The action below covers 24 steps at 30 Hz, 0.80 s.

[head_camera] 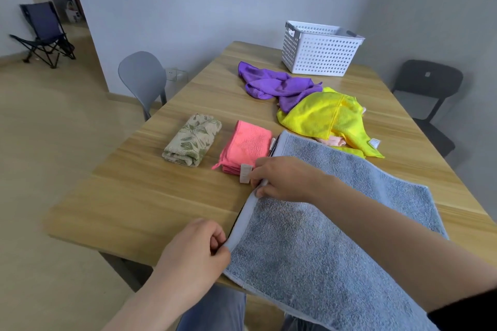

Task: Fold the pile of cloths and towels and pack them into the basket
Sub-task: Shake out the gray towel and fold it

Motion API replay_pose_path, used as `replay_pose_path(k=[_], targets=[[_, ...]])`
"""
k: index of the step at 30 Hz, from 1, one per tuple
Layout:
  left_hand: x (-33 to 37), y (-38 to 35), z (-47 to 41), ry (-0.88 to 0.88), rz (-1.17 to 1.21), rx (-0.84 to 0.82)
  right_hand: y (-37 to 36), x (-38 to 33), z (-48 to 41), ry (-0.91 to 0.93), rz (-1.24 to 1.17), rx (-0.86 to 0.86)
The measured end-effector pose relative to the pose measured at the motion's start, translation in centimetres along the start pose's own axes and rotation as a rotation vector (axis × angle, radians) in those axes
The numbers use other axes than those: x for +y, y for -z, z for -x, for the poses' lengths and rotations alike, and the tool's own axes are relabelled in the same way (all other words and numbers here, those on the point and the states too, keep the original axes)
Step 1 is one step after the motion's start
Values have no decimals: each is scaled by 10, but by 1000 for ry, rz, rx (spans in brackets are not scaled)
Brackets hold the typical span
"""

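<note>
the left hand (196, 244) pinches the near end of the blue-grey towel (336, 236) by its left hem. the towel lies spread on the table (148, 196), its near end over the edge. farther along that hem the right hand (282, 180) pinches it too. beyond sit the folded pink cloth (246, 146) and leaf-print towel (192, 144), then the crumpled yellow cloth (322, 118) and purple cloth (277, 84), then the white basket (320, 51).

Left hand (193, 247) near body, pinching towel (295, 263) hem; right hand (282, 179) farther out, fingers curled on same hem.
</note>
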<state>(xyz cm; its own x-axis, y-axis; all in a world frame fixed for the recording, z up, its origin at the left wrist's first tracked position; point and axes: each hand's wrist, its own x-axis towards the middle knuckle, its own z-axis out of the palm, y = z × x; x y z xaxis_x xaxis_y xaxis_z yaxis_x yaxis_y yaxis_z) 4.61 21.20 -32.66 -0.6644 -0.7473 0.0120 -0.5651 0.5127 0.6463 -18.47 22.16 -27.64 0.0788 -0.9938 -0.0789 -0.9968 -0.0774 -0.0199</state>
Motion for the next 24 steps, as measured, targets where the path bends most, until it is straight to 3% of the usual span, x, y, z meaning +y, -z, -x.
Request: replay_pose_path(k=[8, 20, 24], targets=[[-3, 16, -9, -6, 131, -83, 14, 18, 9, 6, 80, 96], [-3, 18, -17, -29, 30, -84, 25, 69, 35, -231, 227, 156], [3, 20, -17, -80, 51, -88, 24, 72, 38, -275, 124, 240]])
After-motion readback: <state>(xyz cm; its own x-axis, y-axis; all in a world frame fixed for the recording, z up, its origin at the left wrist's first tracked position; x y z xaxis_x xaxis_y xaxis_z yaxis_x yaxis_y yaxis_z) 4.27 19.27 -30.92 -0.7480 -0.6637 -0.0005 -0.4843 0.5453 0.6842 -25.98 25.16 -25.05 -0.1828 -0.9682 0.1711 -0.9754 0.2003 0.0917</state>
